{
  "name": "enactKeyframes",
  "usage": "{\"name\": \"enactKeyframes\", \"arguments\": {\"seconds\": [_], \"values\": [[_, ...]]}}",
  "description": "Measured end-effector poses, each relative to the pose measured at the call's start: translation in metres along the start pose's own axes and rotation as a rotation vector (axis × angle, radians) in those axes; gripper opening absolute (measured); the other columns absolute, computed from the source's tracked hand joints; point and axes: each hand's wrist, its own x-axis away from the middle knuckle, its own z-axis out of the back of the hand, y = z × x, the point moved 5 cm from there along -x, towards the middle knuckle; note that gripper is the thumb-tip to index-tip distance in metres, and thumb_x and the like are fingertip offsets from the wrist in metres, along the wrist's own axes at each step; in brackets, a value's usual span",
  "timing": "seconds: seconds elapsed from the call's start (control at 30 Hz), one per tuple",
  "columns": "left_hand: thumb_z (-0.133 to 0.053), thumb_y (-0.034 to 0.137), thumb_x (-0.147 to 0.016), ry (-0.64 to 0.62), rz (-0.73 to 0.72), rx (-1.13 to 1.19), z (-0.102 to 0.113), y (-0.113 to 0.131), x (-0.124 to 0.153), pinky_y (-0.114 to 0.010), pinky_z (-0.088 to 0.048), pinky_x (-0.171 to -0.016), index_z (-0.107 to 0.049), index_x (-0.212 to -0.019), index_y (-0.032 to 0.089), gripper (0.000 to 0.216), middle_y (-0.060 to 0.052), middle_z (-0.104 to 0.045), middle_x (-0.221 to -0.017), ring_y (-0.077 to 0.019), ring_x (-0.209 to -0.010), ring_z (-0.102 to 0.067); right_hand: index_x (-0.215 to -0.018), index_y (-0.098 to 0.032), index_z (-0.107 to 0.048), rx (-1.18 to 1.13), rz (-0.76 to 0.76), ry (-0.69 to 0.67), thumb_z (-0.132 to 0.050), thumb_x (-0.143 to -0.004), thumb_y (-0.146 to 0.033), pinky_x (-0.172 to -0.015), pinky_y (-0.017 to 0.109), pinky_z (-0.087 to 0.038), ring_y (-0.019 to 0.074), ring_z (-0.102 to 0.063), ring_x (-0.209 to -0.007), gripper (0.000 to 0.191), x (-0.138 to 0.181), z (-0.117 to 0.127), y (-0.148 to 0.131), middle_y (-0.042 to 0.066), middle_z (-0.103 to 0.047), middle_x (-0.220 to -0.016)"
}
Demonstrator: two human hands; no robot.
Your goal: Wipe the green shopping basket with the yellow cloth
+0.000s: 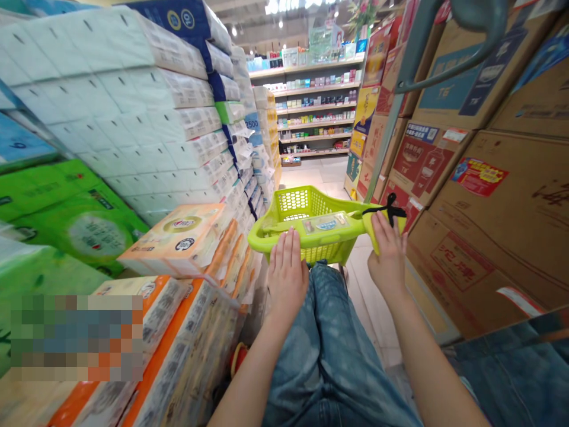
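A lime-green plastic shopping cart basket (296, 201) with perforated walls stands just in front of my knees. Its near bar carries a clear label holder (328, 223). My left hand (288, 270) lies on the left part of this bar, fingers straight and side by side. At the basket's right end is a yellow piece (371, 228) with a black tie (391, 207) knotted in a bow; whether it is cloth I cannot tell. Over it rests my right hand (387, 252), fingers stretched out and partly covering it. The basket's floor is mostly hidden.
Stacked white tissue packs (111, 118) rise on the left, with orange-edged packs (178, 234) nearer. Cardboard cartons (502, 225) wall the right side. A grey handle frame (409, 59) reaches in from upper right. Stocked shelves (315, 110) stand beyond the tiled aisle (311, 172).
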Motion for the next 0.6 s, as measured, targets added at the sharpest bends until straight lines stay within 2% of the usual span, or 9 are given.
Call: {"name": "enactKeyframes", "arguments": {"seconds": [0.07, 0.13, 0.27, 0.33, 0.4, 0.47, 0.6], "values": [[-0.043, 0.016, -0.091, 0.004, 0.007, 0.009, 0.000, 0.002, -0.001, -0.046, -0.028, -0.119, -0.022, -0.153, 0.009, 0.066, -0.015, -0.039, -0.155, -0.0256, -0.146, -0.031, -0.152, -0.025, -0.031, -0.064, -0.044, 0.011, -0.038, -0.068, 0.000, -0.117, 0.064, -0.019, 0.0278, -0.017, -0.151, 0.088, 0.000, -0.002, -0.009, 0.006, -0.037, -0.157], [-0.044, 0.017, -0.091, 0.006, 0.009, 0.014, -0.001, 0.003, -0.001, -0.046, -0.028, -0.119, -0.022, -0.153, 0.009, 0.066, -0.016, -0.039, -0.155, -0.0258, -0.147, -0.030, -0.153, -0.023, -0.029, -0.102, -0.019, -0.008, -0.037, -0.069, 0.000, -0.118, 0.064, -0.018, 0.0276, -0.014, -0.151, 0.087, 0.005, -0.010, -0.039, 0.006, -0.036, -0.158], [-0.044, 0.016, -0.091, 0.007, 0.003, -0.006, -0.003, 0.001, 0.000, -0.046, -0.029, -0.119, -0.023, -0.153, 0.009, 0.066, -0.017, -0.039, -0.155, -0.0250, -0.147, -0.029, -0.154, -0.020, -0.027, -0.082, 0.154, -0.101, -0.036, -0.078, -0.001, -0.120, 0.061, -0.010, 0.0260, -0.014, -0.151, 0.079, 0.025, -0.031, -0.110, 0.005, -0.039, -0.156], [-0.043, 0.015, -0.091, 0.007, 0.000, -0.019, -0.003, -0.001, 0.001, -0.046, -0.029, -0.119, -0.024, -0.153, 0.009, 0.065, -0.016, -0.040, -0.154, -0.0246, -0.147, -0.029, -0.153, -0.023, -0.029, -0.055, 0.254, -0.138, -0.036, -0.082, -0.003, -0.121, 0.060, -0.010, 0.0240, -0.017, -0.151, 0.074, 0.031, -0.035, -0.123, 0.004, -0.042, -0.154], [-0.043, 0.015, -0.091, 0.006, -0.002, -0.020, -0.003, -0.002, 0.001, -0.045, -0.029, -0.119, -0.024, -0.153, 0.010, 0.065, -0.016, -0.040, -0.154, -0.0245, -0.147, -0.030, -0.153, -0.026, -0.029, -0.022, 0.337, -0.159, -0.036, -0.084, -0.003, -0.121, 0.059, -0.011, 0.0225, -0.019, -0.150, 0.073, 0.030, -0.034, -0.114, 0.003, -0.044, -0.153], [-0.043, 0.015, -0.091, 0.008, 0.001, -0.009, -0.002, -0.001, 0.002, -0.045, -0.029, -0.119, -0.023, -0.153, 0.009, 0.065, -0.015, -0.040, -0.154, -0.0245, -0.147, -0.030, -0.154, -0.026, -0.027, 0.012, 0.345, -0.135, -0.038, -0.083, -0.002, -0.121, 0.058, -0.013, 0.0231, -0.019, -0.150, 0.076, 0.024, -0.027, -0.085, 0.004, -0.043, -0.154], [-0.044, 0.018, -0.091, 0.012, 0.010, 0.006, -0.002, 0.002, 0.003, -0.046, -0.028, -0.119, -0.022, -0.153, 0.008, 0.066, -0.015, -0.040, -0.154, -0.0257, -0.147, -0.030, -0.154, -0.023, -0.027, 0.049, 0.158, -0.005, -0.039, -0.074, 0.001, -0.119, 0.060, -0.019, 0.0273, -0.017, -0.150, 0.084, 0.004, -0.007, -0.012, 0.008, -0.038, -0.156]]}}
